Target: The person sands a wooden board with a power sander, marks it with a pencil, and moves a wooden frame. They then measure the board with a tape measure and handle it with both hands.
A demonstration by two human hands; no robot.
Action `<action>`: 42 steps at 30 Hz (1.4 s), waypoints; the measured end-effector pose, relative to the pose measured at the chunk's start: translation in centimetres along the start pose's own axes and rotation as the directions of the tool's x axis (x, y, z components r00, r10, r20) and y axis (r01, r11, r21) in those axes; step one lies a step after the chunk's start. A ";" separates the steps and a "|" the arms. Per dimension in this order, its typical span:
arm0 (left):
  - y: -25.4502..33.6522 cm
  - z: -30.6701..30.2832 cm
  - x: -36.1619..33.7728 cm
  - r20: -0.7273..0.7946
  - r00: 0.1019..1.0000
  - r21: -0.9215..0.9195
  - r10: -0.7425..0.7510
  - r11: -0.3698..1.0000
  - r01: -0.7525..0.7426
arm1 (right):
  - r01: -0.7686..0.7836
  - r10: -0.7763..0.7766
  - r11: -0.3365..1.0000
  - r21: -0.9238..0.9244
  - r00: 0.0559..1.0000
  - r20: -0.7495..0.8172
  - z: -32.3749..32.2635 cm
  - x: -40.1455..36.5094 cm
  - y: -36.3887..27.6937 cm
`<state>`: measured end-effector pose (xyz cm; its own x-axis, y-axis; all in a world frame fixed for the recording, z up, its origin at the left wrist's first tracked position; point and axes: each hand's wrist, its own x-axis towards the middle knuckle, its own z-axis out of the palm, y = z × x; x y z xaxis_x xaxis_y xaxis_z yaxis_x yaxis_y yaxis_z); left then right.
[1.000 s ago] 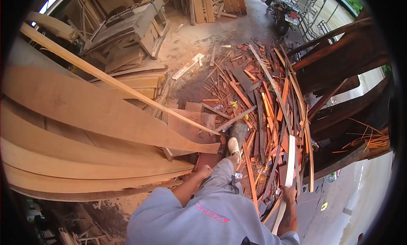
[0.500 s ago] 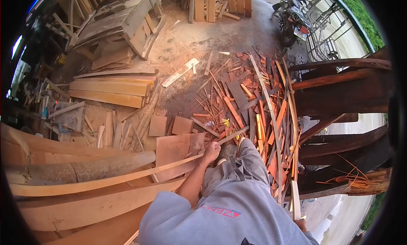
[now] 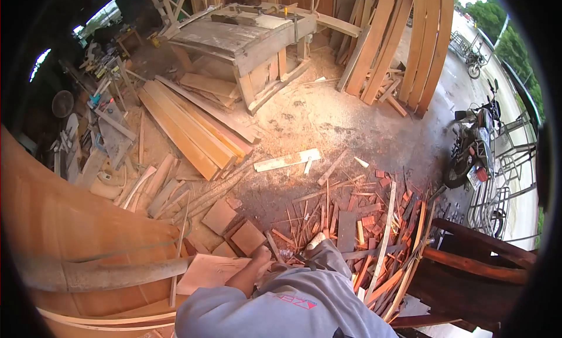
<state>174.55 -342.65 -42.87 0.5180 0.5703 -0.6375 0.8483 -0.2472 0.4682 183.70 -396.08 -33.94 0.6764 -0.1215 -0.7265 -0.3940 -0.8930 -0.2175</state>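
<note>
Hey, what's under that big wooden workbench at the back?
Under the workbench, a stack of short boards sticks out beside the front leg. Whatever lies deeper beneath is covered by the top and cannot be seen.

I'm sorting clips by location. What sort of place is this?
Probably an open-sided woodworking shop: a heavy wooden workbench, long planks stacked on the sawdust-covered floor, and a heap of offcuts close to the person's left hand.
</note>
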 end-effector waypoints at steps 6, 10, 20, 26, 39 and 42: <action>8.2 -10.7 0.5 -0.052 0.997 -0.265 -0.065 0.963 0.049 | 0.351 -0.327 0.899 -0.264 0.936 0.132 -14.9 25.6 -21.1; 6.1 -9.0 6.7 -0.011 0.995 -0.073 -0.095 0.993 0.094 | 0.430 -0.434 0.901 -0.061 0.882 -0.186 -22.4 31.7 -46.2; 13.8 -16.1 26.6 0.154 0.903 -0.035 -0.400 0.912 0.410 | 0.866 -0.857 0.484 0.122 0.498 -0.132 -14.7 40.6 -80.9; 29.1 -33.7 35.8 -0.333 0.936 -0.639 -0.118 0.758 -0.132 | 0.897 -0.885 0.439 0.046 0.423 0.197 -13.8 34.0 -95.7; 18.7 -18.1 46.1 -0.178 0.823 -0.224 -0.539 0.837 0.499 | 0.997 -0.837 0.072 -0.017 0.069 0.542 -2.7 30.0 -136.5; 26.3 -17.8 42.1 0.032 0.545 -0.881 -0.838 0.233 0.411 | 0.996 -0.885 0.069 0.056 0.035 0.465 2.7 29.5 -142.2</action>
<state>216.75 -311.22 -46.52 -0.4245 0.4928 -0.7596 0.3144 0.8670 0.3867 258.03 -271.50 -26.24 0.0826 0.9872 -0.1361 0.6117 -0.1580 -0.7752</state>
